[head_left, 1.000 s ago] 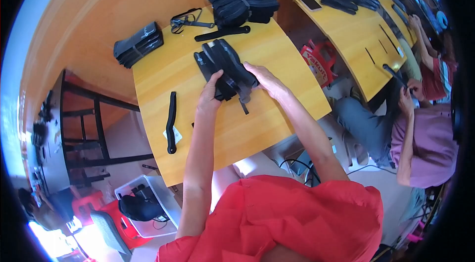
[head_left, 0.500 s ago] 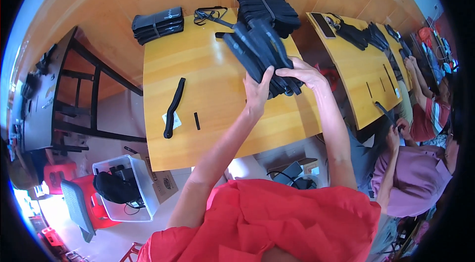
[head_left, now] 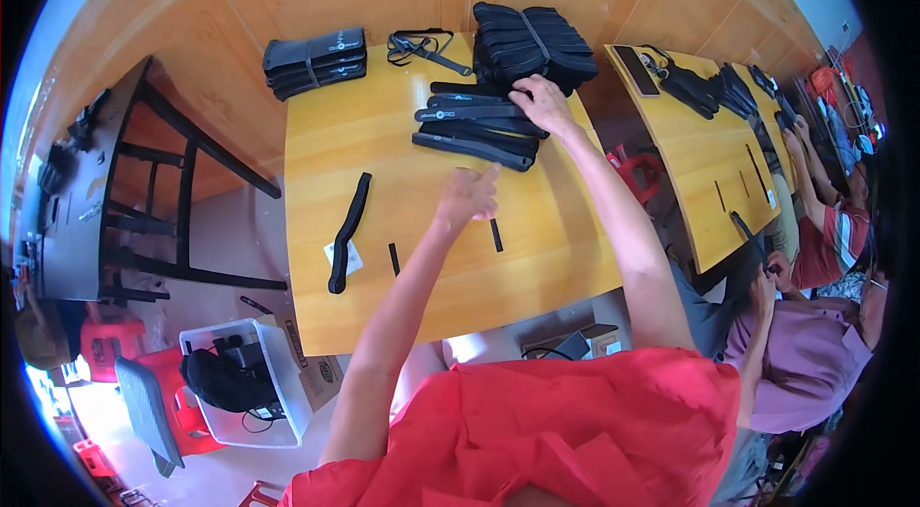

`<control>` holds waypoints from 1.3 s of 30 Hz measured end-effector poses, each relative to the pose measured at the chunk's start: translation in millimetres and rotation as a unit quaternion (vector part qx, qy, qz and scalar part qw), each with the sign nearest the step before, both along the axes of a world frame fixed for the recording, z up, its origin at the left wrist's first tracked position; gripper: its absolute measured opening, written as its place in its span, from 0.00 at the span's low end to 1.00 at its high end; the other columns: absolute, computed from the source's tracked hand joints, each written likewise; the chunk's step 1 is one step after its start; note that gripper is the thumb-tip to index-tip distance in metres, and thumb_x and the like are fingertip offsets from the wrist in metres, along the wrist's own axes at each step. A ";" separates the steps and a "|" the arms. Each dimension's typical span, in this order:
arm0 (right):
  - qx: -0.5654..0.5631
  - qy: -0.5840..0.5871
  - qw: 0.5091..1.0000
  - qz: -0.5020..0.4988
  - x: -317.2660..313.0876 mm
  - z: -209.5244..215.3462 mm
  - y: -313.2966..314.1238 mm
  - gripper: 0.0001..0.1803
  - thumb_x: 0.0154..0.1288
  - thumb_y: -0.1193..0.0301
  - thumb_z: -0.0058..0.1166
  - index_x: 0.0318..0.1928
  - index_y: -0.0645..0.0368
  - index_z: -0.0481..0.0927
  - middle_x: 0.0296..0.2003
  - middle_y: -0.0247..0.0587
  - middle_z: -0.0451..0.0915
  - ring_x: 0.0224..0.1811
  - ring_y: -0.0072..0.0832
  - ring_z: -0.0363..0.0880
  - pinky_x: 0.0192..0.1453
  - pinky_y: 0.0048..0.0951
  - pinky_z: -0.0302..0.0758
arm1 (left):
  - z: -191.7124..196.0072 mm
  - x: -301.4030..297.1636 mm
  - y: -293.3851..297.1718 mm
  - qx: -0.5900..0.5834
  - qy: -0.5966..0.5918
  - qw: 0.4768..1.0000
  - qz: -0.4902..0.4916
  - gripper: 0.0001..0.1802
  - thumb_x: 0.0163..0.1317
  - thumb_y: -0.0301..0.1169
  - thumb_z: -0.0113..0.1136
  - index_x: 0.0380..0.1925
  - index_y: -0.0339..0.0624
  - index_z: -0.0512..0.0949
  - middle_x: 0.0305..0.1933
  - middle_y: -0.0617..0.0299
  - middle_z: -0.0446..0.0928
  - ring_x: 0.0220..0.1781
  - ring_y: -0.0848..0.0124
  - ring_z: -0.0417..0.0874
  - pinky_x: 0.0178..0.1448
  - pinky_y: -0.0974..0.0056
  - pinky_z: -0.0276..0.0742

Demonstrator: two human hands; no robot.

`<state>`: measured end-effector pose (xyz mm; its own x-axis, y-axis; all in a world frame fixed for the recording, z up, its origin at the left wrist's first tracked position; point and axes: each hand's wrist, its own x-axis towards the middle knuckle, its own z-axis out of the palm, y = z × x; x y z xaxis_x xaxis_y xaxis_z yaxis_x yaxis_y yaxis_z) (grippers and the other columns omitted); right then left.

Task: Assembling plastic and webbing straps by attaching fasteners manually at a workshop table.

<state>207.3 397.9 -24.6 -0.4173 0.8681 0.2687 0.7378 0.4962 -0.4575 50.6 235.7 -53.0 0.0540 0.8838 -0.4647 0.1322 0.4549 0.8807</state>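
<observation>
**Flat black pieces stacked at the far side of the yellow table**

Starting at the far left, a banded bundle of dark sleeves [head_left: 314,61] lies at the far left corner of the yellow table [head_left: 565,263], well apart from both hands. Nearer, on the left part of the tabletop, a long curved black strap [head_left: 349,231] rests over a small white tag [head_left: 347,259], with a short black strip [head_left: 394,259] just beside it to the right.

The left hand [head_left: 467,201] hovers above bare wood near the middle, fingers spread and loose, gripping nothing. Another short black strip [head_left: 496,235] lies just beside it on the near side.

Farther back and to the right, the stack of flat black pieces [head_left: 474,124] lies fanned out, each long and narrow. The right hand [head_left: 543,103] rests on the right end of that stack, fingers curled down over the top pieces; whether it pinches one or only presses cannot be told. Touching the stack on the far side is a larger strapped bundle [head_left: 532,45].

The pieces look light, thin and fairly pliant, likely to slide over one another, so a hold across the whole width near one end, thumb under and fingers over, seems safest. A person in a purple shirt [head_left: 805,363] works at the right edge
</observation>
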 end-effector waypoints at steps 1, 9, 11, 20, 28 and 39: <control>0.027 -0.013 0.999 -0.034 -2.5 -6.9 4.9 0.16 0.60 0.61 0.50 0.41 0.59 0.80 0.41 0.49 0.76 0.46 0.44 0.75 0.50 0.39 0.72 | -8.2 -6.1 0.3 0.121 0.210 0.970 -0.014 0.29 0.51 0.48 0.64 0.43 0.33 0.74 0.34 0.48 0.79 0.31 0.60 0.82 0.34 0.60 0.79; -0.082 -0.096 0.992 -0.011 -9.4 -33.1 25.6 0.23 0.62 0.62 0.34 0.50 0.58 0.76 0.50 0.51 0.73 0.54 0.45 0.70 0.60 0.38 0.65 | 14.2 -21.6 11.8 0.335 0.509 0.793 -0.012 0.52 0.39 0.40 0.72 0.65 0.58 0.54 0.69 0.51 0.48 0.69 0.52 0.52 0.63 0.42 0.56; -0.117 -0.050 0.992 0.002 -17.4 -26.5 17.1 0.24 0.61 0.63 0.33 0.52 0.58 0.75 0.51 0.51 0.73 0.57 0.45 0.68 0.62 0.37 0.63 | 6.0 -22.7 17.1 0.298 0.538 0.787 -0.043 0.51 0.42 0.40 0.71 0.66 0.64 0.53 0.69 0.49 0.47 0.68 0.48 0.51 0.61 0.38 0.55; -0.036 0.046 0.998 0.006 -27.1 -25.6 -2.4 0.20 0.65 0.63 0.37 0.42 0.63 0.79 0.41 0.48 0.77 0.50 0.43 0.72 0.55 0.36 0.67 | -12.2 9.0 17.1 0.276 0.598 0.749 0.069 0.50 0.42 0.41 0.70 0.66 0.66 0.52 0.69 0.45 0.45 0.68 0.46 0.50 0.60 0.40 0.56; 0.189 0.137 0.972 -0.029 10.0 -24.1 -118.7 0.09 0.60 0.72 0.51 0.32 0.66 0.79 0.32 0.48 0.77 0.39 0.43 0.74 0.46 0.36 0.69 | 25.7 -42.4 -49.5 0.325 0.436 0.836 0.081 0.45 0.45 0.34 0.68 0.64 0.48 0.56 0.66 0.40 0.50 0.68 0.47 0.52 0.65 0.44 0.53; -0.044 0.415 0.889 -0.189 38.0 -79.0 -205.0 0.11 0.61 0.69 0.52 0.29 0.66 0.81 0.30 0.39 0.79 0.36 0.23 0.76 0.44 0.24 0.70 | -4.1 -137.0 -168.1 0.155 0.472 0.843 0.205 0.20 0.49 0.34 0.65 0.41 0.38 0.72 0.41 0.46 0.71 0.47 0.51 0.71 0.50 0.54 0.68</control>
<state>245.3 192.9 -103.6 0.2203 0.9367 0.2721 0.2341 0.2201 -0.9470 -86.4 67.6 -57.1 -0.5501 0.8253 0.1274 0.7290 0.4002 0.5553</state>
